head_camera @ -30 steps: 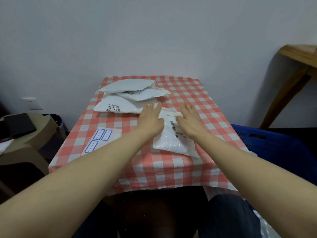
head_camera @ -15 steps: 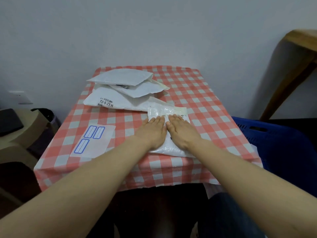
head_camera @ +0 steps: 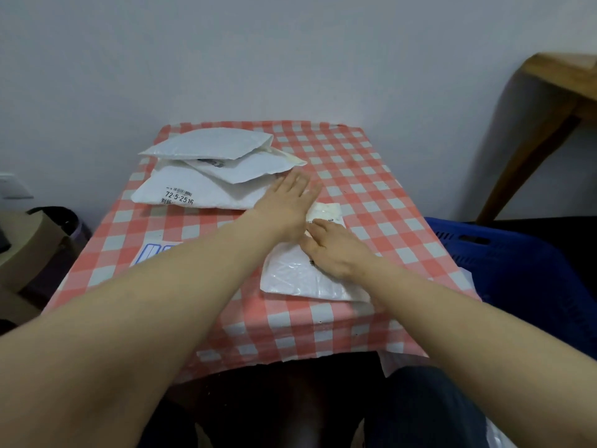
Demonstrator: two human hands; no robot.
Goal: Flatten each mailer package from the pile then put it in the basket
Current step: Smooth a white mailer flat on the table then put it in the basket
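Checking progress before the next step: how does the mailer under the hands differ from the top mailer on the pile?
The mailer under the hands lies low and fairly flat near the front of the table; the top mailer on the pile looks puffed and sits raised on others at the back. The left hand and right hand press open palms on the near one; nothing touches the top one. Both are white.
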